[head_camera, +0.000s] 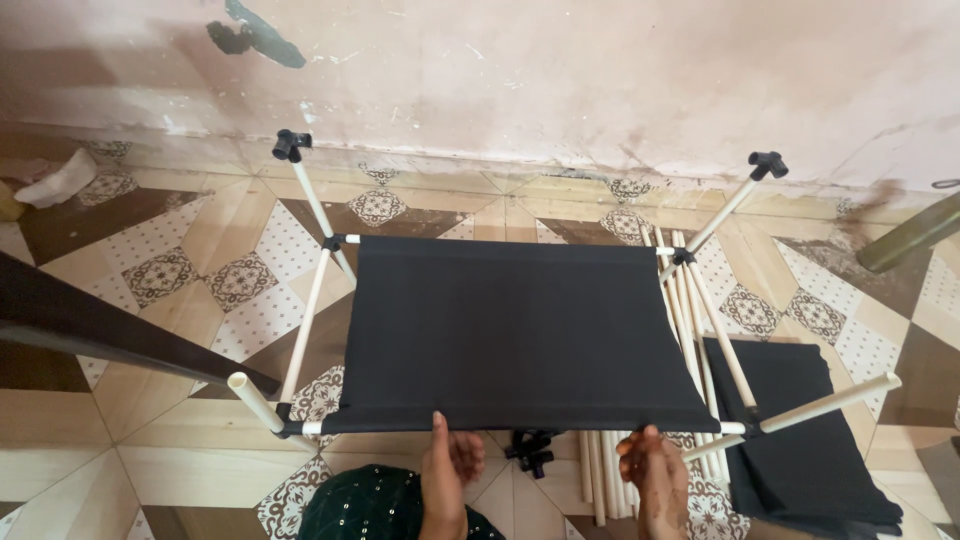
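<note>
Frame: we had a rack frame (310, 320) of white tubes and black corner joints standing on the patterned tile floor (200, 270), near the wall (560, 80).
Shelf: one black fabric panel (520, 330) was already stretched between front and back rails.
Uprights: four tubes rose from the corners; the two rear ones carried joints, the two front ones ended bare.
Left hand (445, 475): our fingers touched the panel's front edge, grip loose, holding nothing.
Right hand (655, 470): just below the same edge, grip open.
Left to fit, by our judgement: spare white tubes (600, 470), loose black connectors (532, 450), folded black fabric (800, 430).
Obstructions: a dark bar (110, 330) crossed at left.
</note>
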